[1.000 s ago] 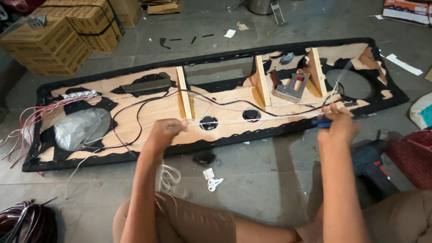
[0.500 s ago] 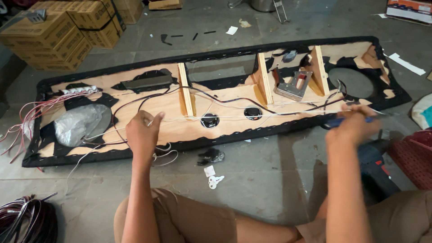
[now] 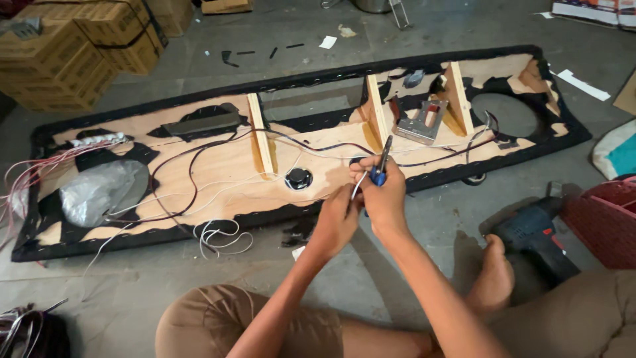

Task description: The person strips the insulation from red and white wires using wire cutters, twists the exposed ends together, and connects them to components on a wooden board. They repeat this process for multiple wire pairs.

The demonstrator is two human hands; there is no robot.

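Note:
A long wooden panel (image 3: pixel 218 172) edged in black fabric lies on the concrete floor, with black and white wires running across it. My hands meet in front of its near edge, around the middle. My right hand (image 3: pixel 384 195) grips a blue-handled hand tool (image 3: pixel 381 166) whose dark tip points up. My left hand (image 3: pixel 334 225) sits just below and left of it, pinching a thin white wire (image 3: pixel 355 189) close to the tool. A small round black speaker (image 3: pixel 298 178) is set in the panel just left of my hands.
A blue power drill (image 3: pixel 530 232) lies by my bare foot (image 3: pixel 493 278), beside a red basket (image 3: pixel 606 219). Cardboard boxes (image 3: pixel 79 46) are stacked at the far left. A metal bracket (image 3: pixel 424 122), upright wooden ribs (image 3: pixel 262 142) and a crumpled silver sheet (image 3: pixel 99 192) sit on the panel. A wire bundle (image 3: pixel 26 328) lies at the bottom left.
My hands were spread wide apart along the panel's near edge. Both have come together at the middle, the right carrying the blue-handled tool and the left now pinching the white wire.

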